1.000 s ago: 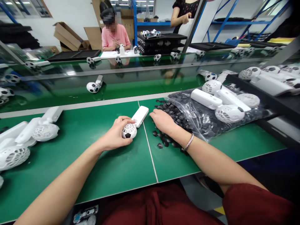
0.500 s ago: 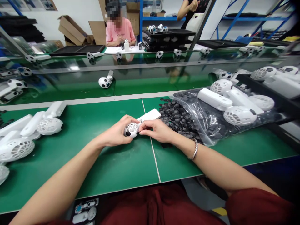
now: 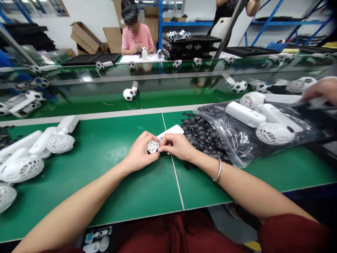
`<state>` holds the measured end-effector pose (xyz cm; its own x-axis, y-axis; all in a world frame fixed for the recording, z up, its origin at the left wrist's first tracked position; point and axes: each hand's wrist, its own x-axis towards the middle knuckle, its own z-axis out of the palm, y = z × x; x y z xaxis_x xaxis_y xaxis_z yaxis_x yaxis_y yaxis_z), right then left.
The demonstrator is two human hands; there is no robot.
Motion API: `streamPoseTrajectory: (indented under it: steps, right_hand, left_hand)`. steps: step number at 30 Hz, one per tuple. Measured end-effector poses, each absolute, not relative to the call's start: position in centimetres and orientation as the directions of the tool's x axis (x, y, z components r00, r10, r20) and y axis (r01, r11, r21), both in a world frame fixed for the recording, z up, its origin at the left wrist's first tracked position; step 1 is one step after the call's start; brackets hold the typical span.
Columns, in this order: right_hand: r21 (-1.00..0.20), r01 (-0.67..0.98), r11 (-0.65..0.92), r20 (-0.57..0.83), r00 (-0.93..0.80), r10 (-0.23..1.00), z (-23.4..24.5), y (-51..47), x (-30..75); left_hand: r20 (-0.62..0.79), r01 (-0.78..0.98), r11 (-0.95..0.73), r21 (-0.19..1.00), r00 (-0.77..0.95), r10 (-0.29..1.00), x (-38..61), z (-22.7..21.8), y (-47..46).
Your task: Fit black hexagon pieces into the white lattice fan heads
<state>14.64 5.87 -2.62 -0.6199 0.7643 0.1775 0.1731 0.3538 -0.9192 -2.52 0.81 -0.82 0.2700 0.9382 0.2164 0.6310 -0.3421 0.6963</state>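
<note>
My left hand is closed around the round head of a white plastic housing, which has a ball-like web of openings and a dark patch low on its side. The housing's white handle points away to the right, over the green bench. At the head's right edge, my right hand pinches with thumb and forefinger; what lies between the fingertips is hidden. Just right of that hand is a pile of small black pieces, spilling from a clear plastic bag.
White housings lie on the bag, others at the left. Another person's hand reaches in at the right. Beyond runs a green conveyor carrying a ball-shaped unit. A person in pink sits across it.
Another person's hand has come in at the right with a white housing near it. A further ball unit shows on the conveyor. My hands stay at the housing; the view has shifted slightly.
</note>
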Motion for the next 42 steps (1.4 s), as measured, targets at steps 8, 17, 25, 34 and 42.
streamPoseTrajectory:
  steps: [8,17,25,34,42]
  right_hand:
    - [-0.645,0.419,0.639,0.455,-0.462,0.761,-0.2,6.7,17.4]
    - [-0.281,0.742,0.609,0.296,-0.537,0.790,-2.5,9.3,20.4]
    - [-0.336,0.756,0.562,-0.033,-0.606,0.795,-2.1,7.9,21.3]
    - [-0.374,0.717,0.589,-0.023,-0.642,0.767,-2.3,7.7,20.5]
    - [-0.417,0.679,0.604,-0.013,-0.669,0.743,-1.2,6.7,19.8]
  left_hand:
    - [0.404,0.690,-0.497,0.526,0.312,0.860,0.2,1.9,10.9]
    - [0.296,0.855,-0.278,0.437,0.155,0.942,1.2,1.5,23.1]
    - [0.244,0.949,-0.167,0.268,0.101,0.964,-9.1,1.8,8.3]
    - [0.137,0.934,0.348,0.079,-0.356,0.924,-23.0,2.4,-2.5]
    - [0.072,0.980,0.144,0.138,-0.155,0.985,-12.9,2.1,-2.8]
